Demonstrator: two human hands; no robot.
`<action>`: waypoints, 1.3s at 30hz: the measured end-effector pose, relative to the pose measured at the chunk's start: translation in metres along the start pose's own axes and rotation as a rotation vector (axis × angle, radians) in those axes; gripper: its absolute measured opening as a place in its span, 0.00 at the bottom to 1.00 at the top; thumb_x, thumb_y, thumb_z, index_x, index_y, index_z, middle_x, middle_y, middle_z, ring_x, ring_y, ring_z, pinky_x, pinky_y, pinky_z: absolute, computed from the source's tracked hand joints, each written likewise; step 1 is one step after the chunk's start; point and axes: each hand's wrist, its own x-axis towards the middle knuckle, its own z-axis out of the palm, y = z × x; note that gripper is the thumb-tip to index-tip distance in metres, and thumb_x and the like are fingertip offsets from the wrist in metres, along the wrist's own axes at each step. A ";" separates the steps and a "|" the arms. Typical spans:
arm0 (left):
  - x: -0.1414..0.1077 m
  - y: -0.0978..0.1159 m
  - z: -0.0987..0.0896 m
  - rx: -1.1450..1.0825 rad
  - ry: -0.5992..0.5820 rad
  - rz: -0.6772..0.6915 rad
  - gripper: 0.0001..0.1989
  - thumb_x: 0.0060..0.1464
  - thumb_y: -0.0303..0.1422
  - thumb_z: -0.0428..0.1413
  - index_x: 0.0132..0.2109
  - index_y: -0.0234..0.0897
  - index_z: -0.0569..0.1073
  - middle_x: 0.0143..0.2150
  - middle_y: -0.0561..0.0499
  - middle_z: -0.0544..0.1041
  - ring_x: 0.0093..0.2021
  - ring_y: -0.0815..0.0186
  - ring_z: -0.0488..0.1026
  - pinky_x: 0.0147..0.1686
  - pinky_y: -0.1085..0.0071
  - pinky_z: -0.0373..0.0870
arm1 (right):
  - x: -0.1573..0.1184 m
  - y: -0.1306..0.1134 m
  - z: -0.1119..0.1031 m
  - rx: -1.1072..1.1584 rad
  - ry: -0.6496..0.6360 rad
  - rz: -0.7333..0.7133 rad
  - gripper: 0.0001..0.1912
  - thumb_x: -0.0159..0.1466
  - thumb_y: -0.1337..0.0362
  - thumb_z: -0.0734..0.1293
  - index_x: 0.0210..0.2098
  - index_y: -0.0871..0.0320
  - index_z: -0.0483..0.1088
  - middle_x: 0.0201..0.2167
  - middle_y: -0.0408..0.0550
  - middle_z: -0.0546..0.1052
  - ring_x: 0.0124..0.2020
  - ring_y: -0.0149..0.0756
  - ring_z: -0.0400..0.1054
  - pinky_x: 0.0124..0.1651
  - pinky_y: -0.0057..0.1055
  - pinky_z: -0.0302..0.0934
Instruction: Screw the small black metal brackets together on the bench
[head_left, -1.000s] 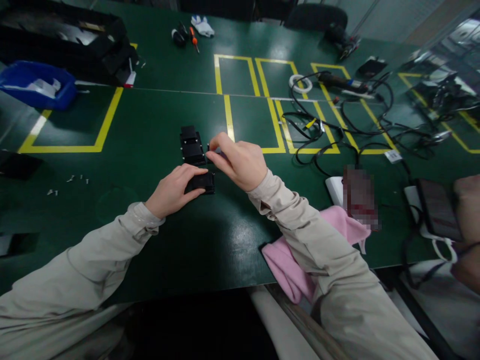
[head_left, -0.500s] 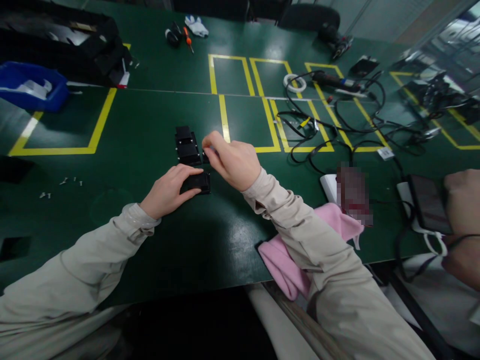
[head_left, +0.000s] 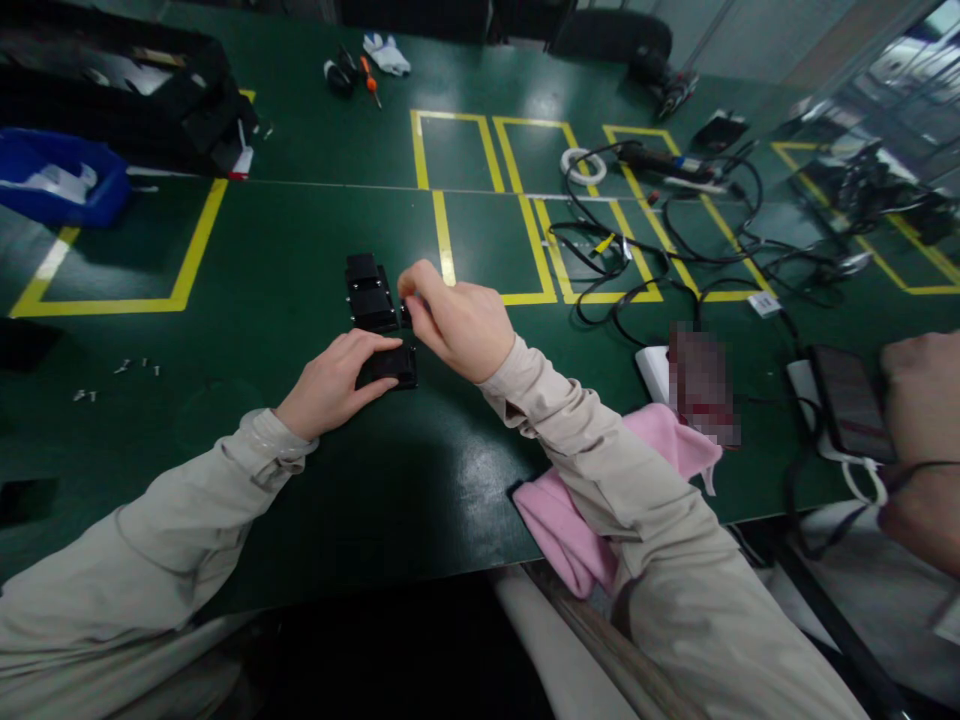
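Observation:
My left hand (head_left: 334,385) grips a small black block (head_left: 405,368) between thumb and fingers, low on the green table (head_left: 285,250). Just beyond it lies a black part (head_left: 370,300) with small silver screws along its edges. Beside that part's right side is my right hand (head_left: 457,320), its thumb and forefinger pinched together. A small dark piece shows at those fingertips; what exactly they hold is too small to make out.
Several loose screws (head_left: 124,366) lie at the left, below a blue bin (head_left: 67,180). Coiled black cables (head_left: 615,270) spread at the right. A pink cloth (head_left: 566,520) lies under my right forearm. Another person's hand (head_left: 922,390) is at the far right, beside a phone (head_left: 851,400).
The whole view has shifted slightly. Both hands keep nearly the same place and grip at the black parts.

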 end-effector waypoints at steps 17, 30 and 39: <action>0.000 -0.001 0.000 0.016 0.013 0.040 0.19 0.65 0.40 0.54 0.58 0.36 0.69 0.54 0.42 0.74 0.55 0.53 0.71 0.55 0.57 0.70 | 0.000 -0.001 -0.001 0.017 -0.015 -0.018 0.25 0.75 0.57 0.46 0.59 0.57 0.65 0.40 0.46 0.81 0.41 0.37 0.78 0.39 0.30 0.59; -0.001 -0.003 0.001 0.030 0.015 0.043 0.20 0.65 0.40 0.54 0.59 0.36 0.68 0.55 0.43 0.74 0.56 0.53 0.71 0.55 0.58 0.70 | 0.000 -0.001 -0.002 0.014 -0.031 -0.005 0.27 0.75 0.54 0.45 0.59 0.58 0.64 0.40 0.45 0.81 0.42 0.36 0.78 0.39 0.29 0.58; 0.000 -0.003 0.001 0.029 0.016 0.058 0.20 0.65 0.39 0.54 0.59 0.34 0.68 0.55 0.42 0.74 0.56 0.53 0.72 0.55 0.56 0.70 | 0.003 0.001 0.003 0.065 -0.010 0.048 0.23 0.75 0.57 0.48 0.58 0.59 0.64 0.38 0.42 0.80 0.38 0.33 0.77 0.35 0.28 0.56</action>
